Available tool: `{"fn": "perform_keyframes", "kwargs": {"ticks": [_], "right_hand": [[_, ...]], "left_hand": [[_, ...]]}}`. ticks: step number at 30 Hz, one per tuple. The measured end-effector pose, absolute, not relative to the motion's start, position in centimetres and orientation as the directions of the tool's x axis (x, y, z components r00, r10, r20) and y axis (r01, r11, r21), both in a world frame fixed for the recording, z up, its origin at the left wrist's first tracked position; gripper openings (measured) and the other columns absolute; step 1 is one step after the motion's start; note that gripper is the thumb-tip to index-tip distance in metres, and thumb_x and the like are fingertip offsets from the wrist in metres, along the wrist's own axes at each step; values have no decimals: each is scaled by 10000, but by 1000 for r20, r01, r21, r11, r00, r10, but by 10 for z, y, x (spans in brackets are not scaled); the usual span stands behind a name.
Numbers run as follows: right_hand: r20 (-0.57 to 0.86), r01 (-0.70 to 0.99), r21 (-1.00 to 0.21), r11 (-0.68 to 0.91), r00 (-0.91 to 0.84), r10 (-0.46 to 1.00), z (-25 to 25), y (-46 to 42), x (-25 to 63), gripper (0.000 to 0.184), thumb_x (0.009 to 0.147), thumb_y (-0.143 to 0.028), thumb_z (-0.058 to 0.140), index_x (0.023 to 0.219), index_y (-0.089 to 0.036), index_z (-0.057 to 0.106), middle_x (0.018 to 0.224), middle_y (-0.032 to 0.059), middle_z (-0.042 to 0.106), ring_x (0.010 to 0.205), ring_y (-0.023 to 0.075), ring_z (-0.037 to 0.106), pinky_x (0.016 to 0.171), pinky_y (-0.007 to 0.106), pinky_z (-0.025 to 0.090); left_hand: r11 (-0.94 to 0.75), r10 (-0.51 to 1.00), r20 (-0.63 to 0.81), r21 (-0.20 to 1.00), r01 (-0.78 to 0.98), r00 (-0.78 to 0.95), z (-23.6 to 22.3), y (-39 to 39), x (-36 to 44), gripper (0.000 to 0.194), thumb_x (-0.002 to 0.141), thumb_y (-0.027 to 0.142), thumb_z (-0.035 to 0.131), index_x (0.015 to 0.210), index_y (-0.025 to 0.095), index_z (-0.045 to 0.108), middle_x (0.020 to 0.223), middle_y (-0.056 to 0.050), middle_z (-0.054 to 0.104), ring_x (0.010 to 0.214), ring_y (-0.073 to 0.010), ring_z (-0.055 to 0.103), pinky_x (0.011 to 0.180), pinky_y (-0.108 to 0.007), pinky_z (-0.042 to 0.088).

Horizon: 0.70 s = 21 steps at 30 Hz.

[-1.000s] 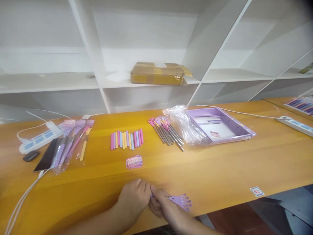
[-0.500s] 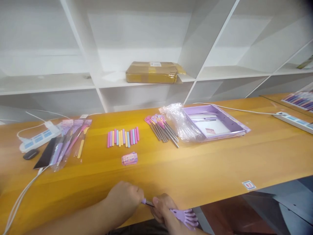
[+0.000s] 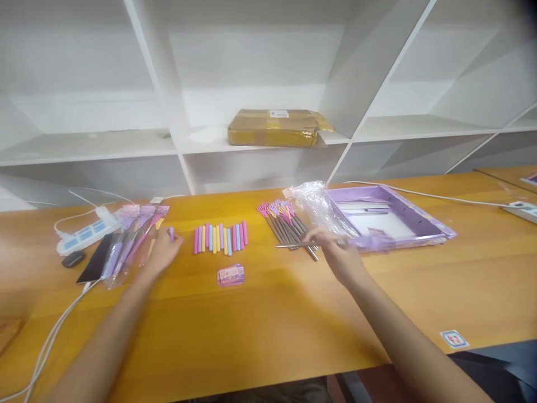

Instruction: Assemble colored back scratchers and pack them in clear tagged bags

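Fingers (image 3: 318, 235) closed: right hand (image 3: 335, 253) on scratcher (image 3: 371, 243); left hand (image 3: 164, 252), seemingly, handle (image 3: 170, 232).

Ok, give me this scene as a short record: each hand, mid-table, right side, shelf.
Left hand: holds a small purple piece, near bagged tools
Right hand: holds a metal rod with a blurred purple head
Mid-table: row of coloured sleeves; cards nearer the person
Right side: purple box beside clear plastic
Shelf: taped brown parcel
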State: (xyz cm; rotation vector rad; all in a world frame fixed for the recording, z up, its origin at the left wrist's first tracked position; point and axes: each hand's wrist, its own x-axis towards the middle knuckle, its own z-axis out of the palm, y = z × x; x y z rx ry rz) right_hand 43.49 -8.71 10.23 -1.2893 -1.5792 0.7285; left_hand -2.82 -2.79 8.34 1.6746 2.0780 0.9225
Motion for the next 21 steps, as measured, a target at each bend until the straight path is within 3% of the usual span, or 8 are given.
{"fn": "perform_keyframes", "kwargs": {"ticks": [3,6,11,21], "right_hand": [[304,620,-759,199,66,950,123,-25,430,462,1023,-525,442,732,-219,628,807,88,697,828,244,664,783,347,506],[354,776,-611,157,91,931,124,20,432,403,1009,-456,480,669,-239,469,661,40,575,666,191,521,675,320,395],[254,873,-424,241,-140,957,100,54,433,418,894,-345,662,612,-246,371,556,-19,469,584,154,411,622,311,299],[62,947,-113,300,-295,953,68,76,434,278,1004,-325,559,747,-225,528,678,34,611,647,182,506,656,311,291]], "left_hand": [[96,934,199,662,744,-297,58,-16,-15,397,791,254,638,1163,160,537,1159,-151,649,1169,-326,648,1073,-499,527],[50,932,231,681,731,-279,40,-21,-15,422,835,238,584,1242,156,505,1314,-193,598,1131,-304,665,1105,-527,523],[-66,957,243,710,701,-157,30,-37,-18,328,845,249,565,1170,208,557,1223,-134,620,959,-270,686,960,-477,601],[-65,969,206,740,670,-134,13,-24,-29,293,870,298,548,1142,206,607,1139,-59,639,880,-214,673,870,-397,565]]}}
